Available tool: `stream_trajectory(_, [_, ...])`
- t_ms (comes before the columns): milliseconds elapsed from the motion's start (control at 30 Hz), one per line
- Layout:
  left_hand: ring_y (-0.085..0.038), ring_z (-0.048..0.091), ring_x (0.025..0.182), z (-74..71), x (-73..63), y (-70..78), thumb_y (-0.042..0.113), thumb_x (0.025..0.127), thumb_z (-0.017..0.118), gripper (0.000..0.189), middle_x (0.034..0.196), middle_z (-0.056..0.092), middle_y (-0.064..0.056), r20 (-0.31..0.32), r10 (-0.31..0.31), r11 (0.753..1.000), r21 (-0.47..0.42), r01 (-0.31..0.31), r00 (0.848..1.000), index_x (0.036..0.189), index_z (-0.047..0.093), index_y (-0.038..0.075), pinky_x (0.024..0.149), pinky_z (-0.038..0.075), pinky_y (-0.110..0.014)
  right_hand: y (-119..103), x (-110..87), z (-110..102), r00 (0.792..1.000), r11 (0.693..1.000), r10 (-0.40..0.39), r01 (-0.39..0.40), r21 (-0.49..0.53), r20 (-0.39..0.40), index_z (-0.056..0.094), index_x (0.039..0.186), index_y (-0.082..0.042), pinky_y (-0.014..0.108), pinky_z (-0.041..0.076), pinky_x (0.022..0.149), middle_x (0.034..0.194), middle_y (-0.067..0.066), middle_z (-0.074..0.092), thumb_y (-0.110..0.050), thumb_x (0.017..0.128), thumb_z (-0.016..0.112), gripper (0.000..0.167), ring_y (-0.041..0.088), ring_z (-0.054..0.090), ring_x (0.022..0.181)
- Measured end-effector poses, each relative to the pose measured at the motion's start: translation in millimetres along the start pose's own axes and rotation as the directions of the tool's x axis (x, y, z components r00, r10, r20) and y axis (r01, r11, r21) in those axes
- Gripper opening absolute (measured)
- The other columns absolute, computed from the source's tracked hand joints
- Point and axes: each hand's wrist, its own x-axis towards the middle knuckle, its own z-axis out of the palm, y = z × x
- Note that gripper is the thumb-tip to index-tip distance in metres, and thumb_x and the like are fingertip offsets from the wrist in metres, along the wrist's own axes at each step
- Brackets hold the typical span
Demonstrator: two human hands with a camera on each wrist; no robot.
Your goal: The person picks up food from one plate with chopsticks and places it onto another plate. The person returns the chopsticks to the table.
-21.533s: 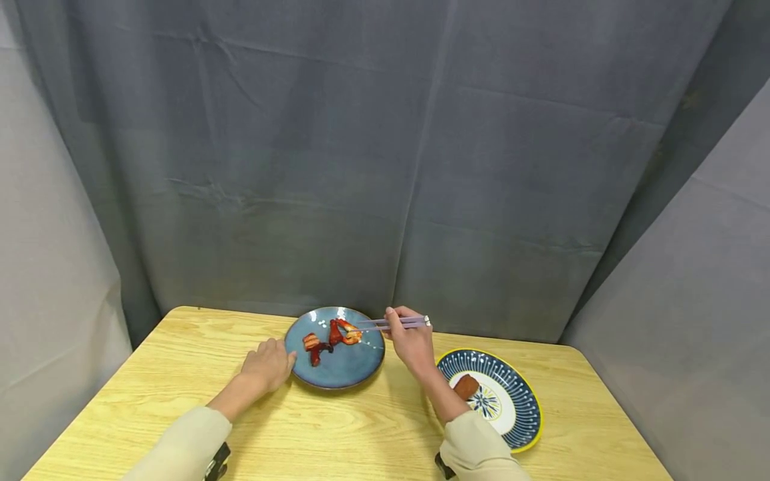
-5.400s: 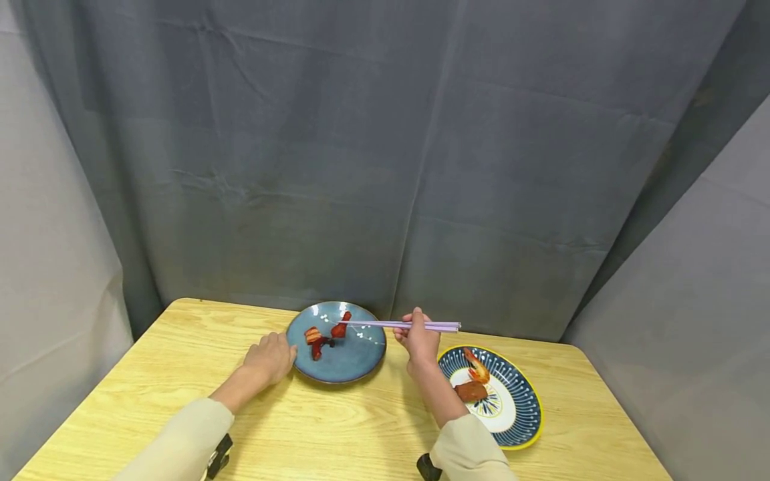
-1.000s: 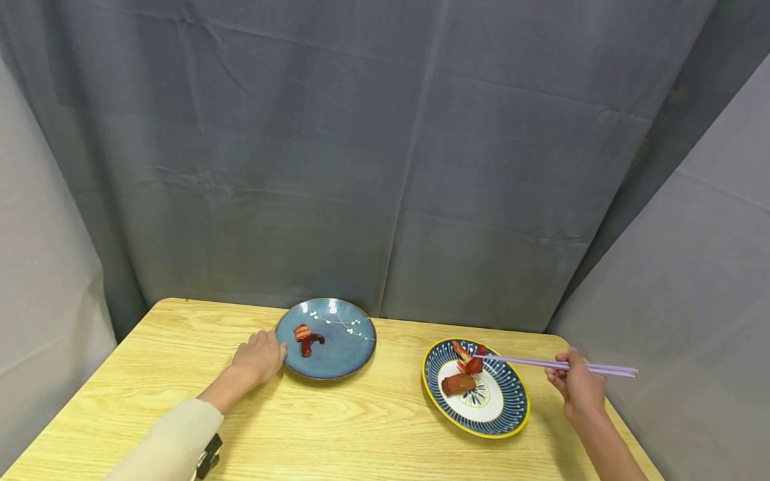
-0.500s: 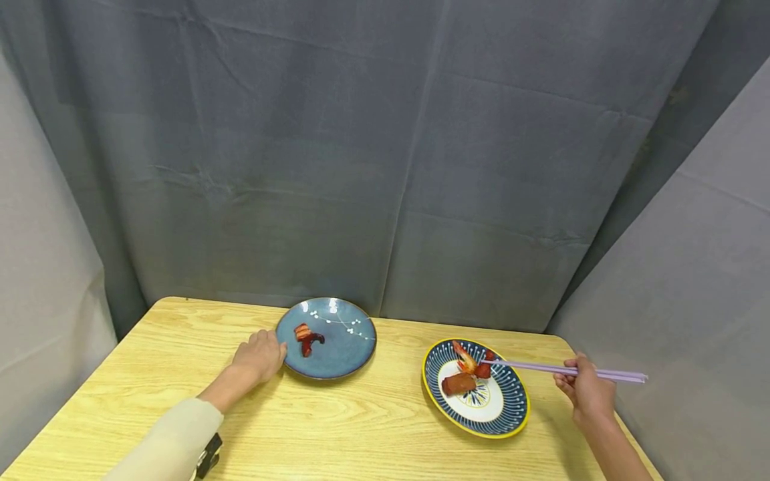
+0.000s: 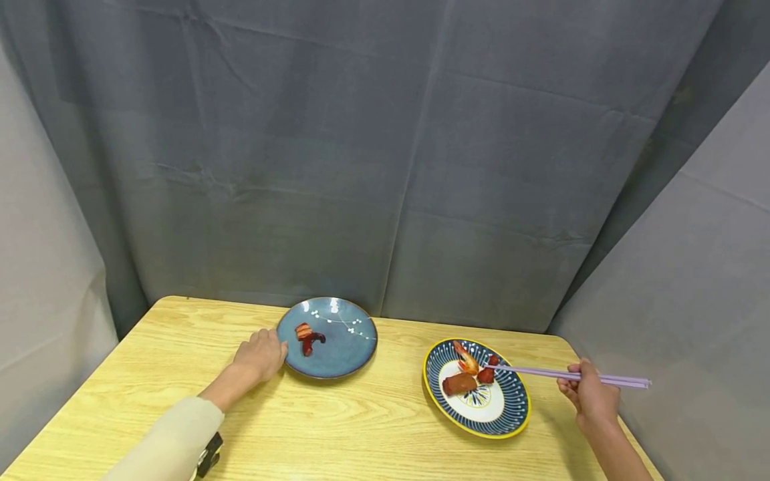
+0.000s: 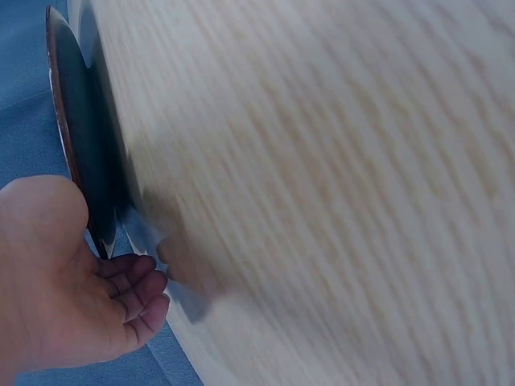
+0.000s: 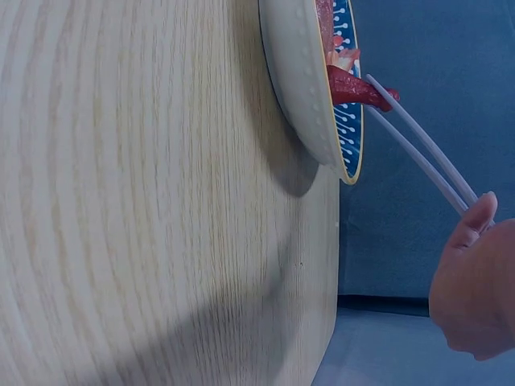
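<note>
My left hand [image 5: 260, 355] holds the left rim of a blue plate [image 5: 345, 354]; the left wrist view has the thumb over the edge and the fingers [image 6: 141, 289] curled below it. A striped pork-belly-like piece [image 5: 303, 331] and a dark red glossy piece [image 5: 312, 342] lie on that plate. In my right hand [image 5: 595, 397] I pinch lavender chopsticks [image 5: 541, 371]. Their tips, slightly apart, are at a small red drumstick-shaped piece [image 5: 486, 375] on a yellow-rimmed patterned plate [image 5: 514, 401]. Beside it lie a shrimp [image 5: 466, 359] and a brown block of food [image 5: 459, 384].
Both plates stand on a light wooden table [image 5: 361, 427], the patterned one to the right. A grey curtain [image 5: 301, 167] hangs right behind the table, and pale cloth [image 5: 692, 334] closes off each side.
The red drumstick-shaped piece, on the blue plate 5.4 s ago, is now beside the shrimp on the patterned plate. Over the last second it and the chopstick tips shift slightly rightward and nearer.
</note>
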Motion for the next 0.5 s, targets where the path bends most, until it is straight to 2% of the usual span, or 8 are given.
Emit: stream_trajectory(500, [-0.041, 0.054, 0.095, 0.5, -0.1, -0.5, 0.024, 0.104, 0.045, 0.040, 0.091, 0.049, -0.021, 0.008, -0.001, 1.000, 0.006, 0.001, 1.000, 0.107, 0.051, -0.015, 0.083, 0.047, -0.058, 4.9, 5.8, -0.7, 0.999, 1.000, -0.013, 0.014, 0.014, -0.043, 0.064, 0.067, -0.010, 0.020, 0.053, 0.048, 0.054, 0.003, 0.059, -0.023, 0.105, 0.043, 0.045, 0.008, 0.062, 0.047])
